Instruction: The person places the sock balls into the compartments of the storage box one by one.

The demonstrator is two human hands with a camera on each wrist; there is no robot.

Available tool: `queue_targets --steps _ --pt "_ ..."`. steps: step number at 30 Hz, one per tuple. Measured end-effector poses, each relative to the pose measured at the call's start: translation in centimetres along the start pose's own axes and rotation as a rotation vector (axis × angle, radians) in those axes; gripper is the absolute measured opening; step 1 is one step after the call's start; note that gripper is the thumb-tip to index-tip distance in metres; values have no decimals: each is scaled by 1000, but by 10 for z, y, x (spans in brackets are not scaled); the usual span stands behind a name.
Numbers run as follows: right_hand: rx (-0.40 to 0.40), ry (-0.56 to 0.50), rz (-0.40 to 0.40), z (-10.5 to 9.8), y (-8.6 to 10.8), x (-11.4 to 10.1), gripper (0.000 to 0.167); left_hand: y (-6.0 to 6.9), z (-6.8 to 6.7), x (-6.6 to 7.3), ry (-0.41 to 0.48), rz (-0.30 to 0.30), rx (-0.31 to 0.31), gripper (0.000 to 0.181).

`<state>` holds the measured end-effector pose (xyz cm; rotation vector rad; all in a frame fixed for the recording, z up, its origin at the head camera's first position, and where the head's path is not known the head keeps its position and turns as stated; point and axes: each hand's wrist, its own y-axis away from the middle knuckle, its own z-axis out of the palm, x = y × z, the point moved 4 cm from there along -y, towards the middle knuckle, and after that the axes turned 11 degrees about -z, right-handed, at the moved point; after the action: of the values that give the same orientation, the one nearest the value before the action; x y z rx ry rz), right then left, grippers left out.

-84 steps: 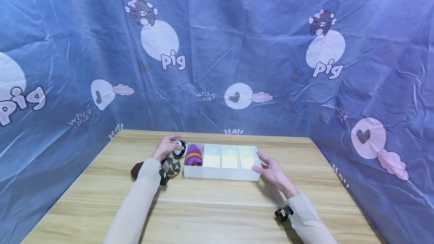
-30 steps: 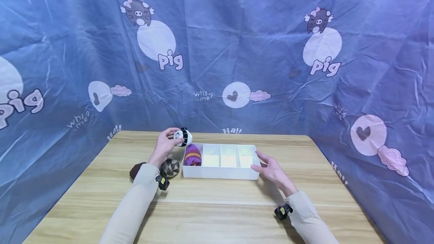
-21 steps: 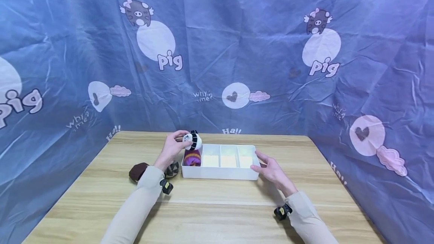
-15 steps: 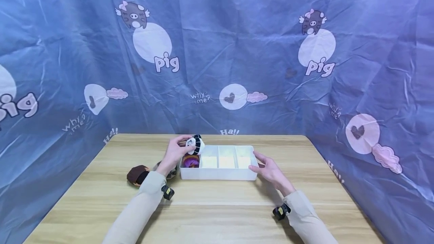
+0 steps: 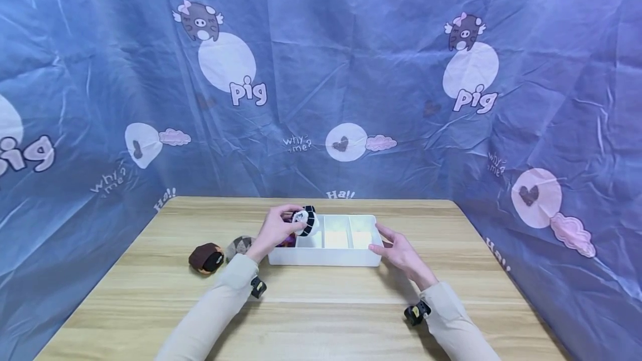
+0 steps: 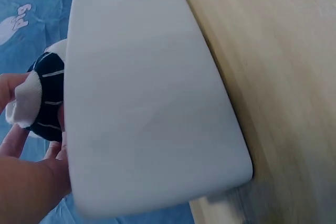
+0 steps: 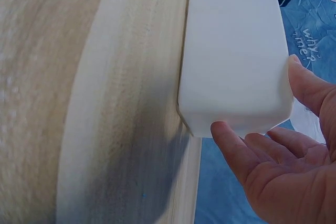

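Observation:
My left hand (image 5: pixel 277 229) pinches a black and white rolled cloth bundle (image 5: pixel 310 222) above the second compartment from the left of the white box (image 5: pixel 325 257). In the left wrist view the bundle (image 6: pixel 50 95) shows behind the box wall (image 6: pixel 142 98), thumb and fingers around it. A purple bundle (image 5: pixel 287 240) lies in the leftmost compartment, partly covered by the left hand. My right hand (image 5: pixel 407 256) holds the box's right end; in the right wrist view the fingers (image 7: pixel 228 142) touch its end wall. The two right compartments hold nothing.
Left of the box, a brown and black bundle (image 5: pixel 206 258) and a grey checkered bundle (image 5: pixel 239 247) lie on the wooden table (image 5: pixel 321 316). The left forearm passes close to the checkered one. A blue printed curtain (image 5: pixel 311 71) stands behind the table.
The left hand has lifted the black and white bundle from beside the box, carried it right past the purple one and over the second compartment. The right hand stays on the box end.

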<state>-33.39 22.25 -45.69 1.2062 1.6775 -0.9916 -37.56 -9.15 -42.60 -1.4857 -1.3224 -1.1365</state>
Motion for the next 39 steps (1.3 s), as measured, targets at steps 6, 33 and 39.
queue_targets --steps 6,33,39 --pt "-4 -3 1 0 1 0 76 -3 11 -2 -147 60 34 40" --pt "2 13 -9 1 1 1 75 -2 20 -5 -323 132 64 30" --pt "1 22 -11 1 2 1 75 -1 17 -5 -281 138 41 28"
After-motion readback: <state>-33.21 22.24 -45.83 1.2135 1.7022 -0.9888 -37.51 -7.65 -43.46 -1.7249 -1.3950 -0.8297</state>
